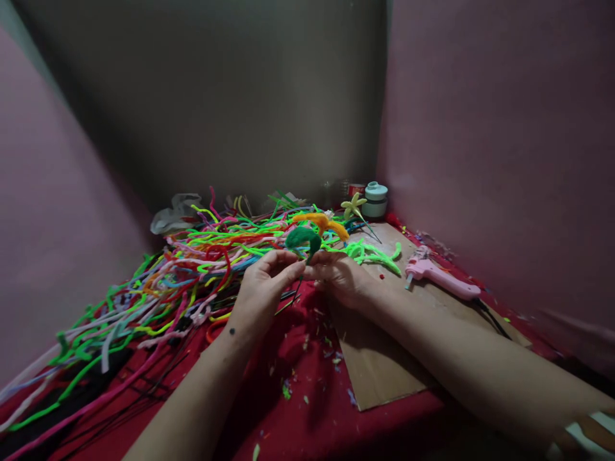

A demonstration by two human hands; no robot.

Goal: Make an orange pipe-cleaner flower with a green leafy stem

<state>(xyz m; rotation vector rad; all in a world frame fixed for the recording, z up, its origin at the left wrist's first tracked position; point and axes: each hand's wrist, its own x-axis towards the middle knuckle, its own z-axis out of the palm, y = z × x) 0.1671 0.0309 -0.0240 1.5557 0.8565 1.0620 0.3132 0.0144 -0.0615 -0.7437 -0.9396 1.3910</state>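
Both hands meet over the red cloth, pinching one pipe-cleaner flower. Its orange petals point(323, 224) spread above my fingers, and a curled dark green leaf point(304, 238) sits just below them. A thin dark stem pokes out beneath the fingertips. My left hand point(262, 282) is closed, with thumb and forefinger at the base of the green leaf. Opposite it, my right hand point(339, 276) is closed on the same spot from the other side. The exact grip point is partly hidden by the fingers.
A large heap of colourful pipe cleaners point(192, 256) covers the left and back. On the right, a pink glue gun point(444, 276) lies on a cardboard sheet point(379, 368), near bright green pieces point(372, 255). Behind are a yellow flower point(353, 206) and a pale blue jar point(375, 200).
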